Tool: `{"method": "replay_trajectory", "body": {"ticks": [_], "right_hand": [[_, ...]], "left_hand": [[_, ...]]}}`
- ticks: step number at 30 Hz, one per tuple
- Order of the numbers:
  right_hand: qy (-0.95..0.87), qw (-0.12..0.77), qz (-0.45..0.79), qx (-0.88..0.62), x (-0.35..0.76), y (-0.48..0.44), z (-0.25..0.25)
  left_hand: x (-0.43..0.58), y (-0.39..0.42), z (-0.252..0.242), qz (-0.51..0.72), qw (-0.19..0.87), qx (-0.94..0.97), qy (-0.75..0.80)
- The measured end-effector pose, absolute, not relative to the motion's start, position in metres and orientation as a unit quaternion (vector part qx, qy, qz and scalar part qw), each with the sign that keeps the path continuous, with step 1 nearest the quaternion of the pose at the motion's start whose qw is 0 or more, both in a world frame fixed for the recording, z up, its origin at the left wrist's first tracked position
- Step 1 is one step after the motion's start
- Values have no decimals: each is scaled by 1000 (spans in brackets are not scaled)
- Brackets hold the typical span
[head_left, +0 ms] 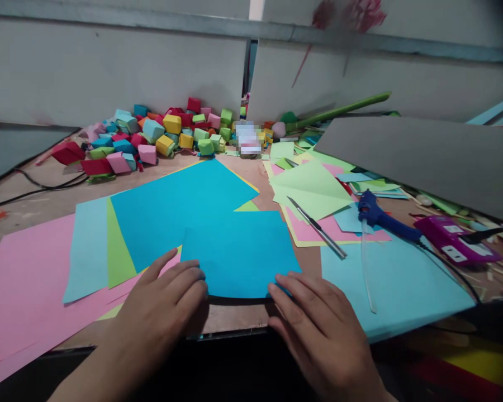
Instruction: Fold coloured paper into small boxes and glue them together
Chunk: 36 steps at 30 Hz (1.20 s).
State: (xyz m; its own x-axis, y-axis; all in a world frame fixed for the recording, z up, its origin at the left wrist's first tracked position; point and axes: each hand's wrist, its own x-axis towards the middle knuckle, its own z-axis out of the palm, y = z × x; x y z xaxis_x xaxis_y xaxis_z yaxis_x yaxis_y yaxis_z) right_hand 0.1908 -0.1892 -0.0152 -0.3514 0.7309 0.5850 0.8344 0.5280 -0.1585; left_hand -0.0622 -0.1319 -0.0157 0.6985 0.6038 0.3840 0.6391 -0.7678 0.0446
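A sheet of blue paper (pixel 243 257) lies in front of me, its near edge slightly raised over a dark shadow. My left hand (pixel 163 301) has its fingers curled over the near left corner, and its thumb is hidden. At the near right corner, my right hand (pixel 322 324) pinches the sheet, fingertips on top and thumb below the edge. Beyond it lies a larger blue sheet (pixel 171 206), on top of light blue paper (pixel 88 251) and green paper (pixel 119 251). Pink sheets (pixel 29 268) spread out at the left.
Folded paper blocks (pixel 153 131) are heaped at the back left. To the right are a craft knife (pixel 316 228), a blue glue gun (pixel 388 220) with a glue stick, a purple power strip (pixel 456 240) and loose coloured sheets (pixel 314 187). A grey board (pixel 427 162) juts in from the right.
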Motion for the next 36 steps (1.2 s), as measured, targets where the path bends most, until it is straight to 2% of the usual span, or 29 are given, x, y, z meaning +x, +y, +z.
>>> {"method": "replay_trajectory", "body": {"ticks": [3,6,9,16,23,31,36], "right_hand": [[-828,325,-88,-449,175,-181,-15],[-827,367,-24,-425,172,-176,-19],[-805,397,21,-440,184,-176,-23],[-811,366,90,-448,207,-177,-16],[-846,291,11,-446,213,-172,-16],[-840,324,29,-435,204,-169,-21],[-819,317,52,-475,199,-169,-17]], "left_hand": [[-49,-142,-10,-241,24,-916,-320],[-49,-149,-9,-292,-13,-909,-299],[-66,-147,-14,-292,-9,-909,-298],[-81,-145,-25,-288,-38,-893,-344],[-73,-152,-18,-293,-17,-876,-384],[-80,-159,-29,-309,-32,-867,-390],[-78,-162,-27,-303,-94,-846,-430]]}}
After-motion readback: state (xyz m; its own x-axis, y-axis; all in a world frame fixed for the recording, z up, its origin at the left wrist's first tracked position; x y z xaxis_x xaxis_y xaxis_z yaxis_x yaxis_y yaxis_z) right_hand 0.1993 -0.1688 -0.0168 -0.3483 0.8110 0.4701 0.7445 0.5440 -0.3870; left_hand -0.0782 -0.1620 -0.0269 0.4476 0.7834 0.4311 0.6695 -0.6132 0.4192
